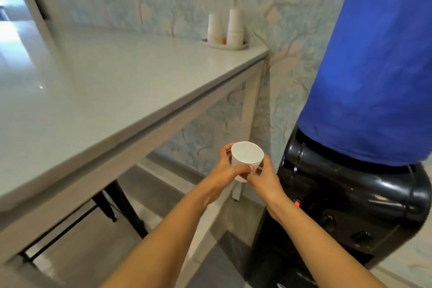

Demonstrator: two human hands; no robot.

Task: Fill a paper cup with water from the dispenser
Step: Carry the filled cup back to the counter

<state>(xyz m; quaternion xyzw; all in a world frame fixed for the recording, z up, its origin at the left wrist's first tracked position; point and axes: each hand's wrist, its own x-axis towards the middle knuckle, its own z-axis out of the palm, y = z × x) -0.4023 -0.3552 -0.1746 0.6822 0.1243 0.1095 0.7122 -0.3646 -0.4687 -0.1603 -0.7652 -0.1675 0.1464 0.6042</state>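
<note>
A white paper cup [246, 153] is held upright in front of me, its mouth facing the camera and its inside looking dry. My left hand [225, 170] grips its left side, and my right hand [263, 177] grips its right side and base. The cup hangs in the air just left of the black water dispenser [346, 206], above the level of its taps. The dispenser carries a large bottle under a blue cover [378, 65]. A red tap [297, 203] shows beside my right wrist.
A pale grey table [105, 91] fills the left, its edge running toward the wall. On its far corner a tray [224, 45] holds stacks of paper cups [235, 27]. Patterned wallpaper lies behind. Black chair legs [121, 203] stand under the table.
</note>
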